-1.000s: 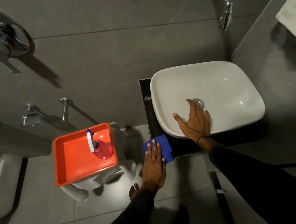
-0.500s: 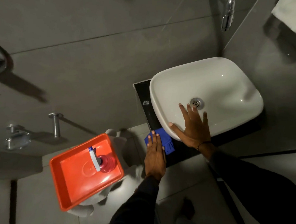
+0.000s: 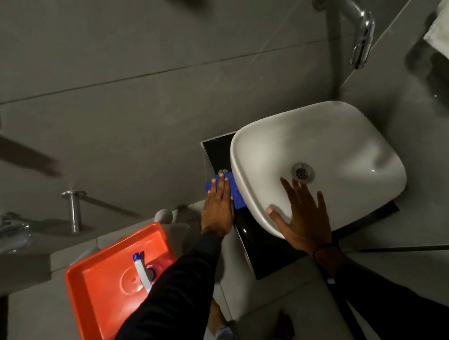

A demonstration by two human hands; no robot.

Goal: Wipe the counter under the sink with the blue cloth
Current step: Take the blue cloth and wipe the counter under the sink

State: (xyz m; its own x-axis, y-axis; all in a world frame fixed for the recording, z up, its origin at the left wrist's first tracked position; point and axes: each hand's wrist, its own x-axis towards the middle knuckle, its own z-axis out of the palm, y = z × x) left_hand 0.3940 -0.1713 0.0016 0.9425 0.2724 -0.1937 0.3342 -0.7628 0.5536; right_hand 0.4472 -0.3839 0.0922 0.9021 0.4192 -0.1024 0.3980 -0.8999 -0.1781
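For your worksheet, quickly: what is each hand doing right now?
Left hand: open, flat, pressing the blue cloth on the black counter.
Right hand: open, spread on the white sink, holding nothing.

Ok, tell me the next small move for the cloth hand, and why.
Probably slide the left hand and the blue cloth further along the black counter toward the wall. The hand lies flat on the cloth beside the white sink, and a bare strip of counter shows beyond the fingertips. The right hand rests flat on the sink's rim.
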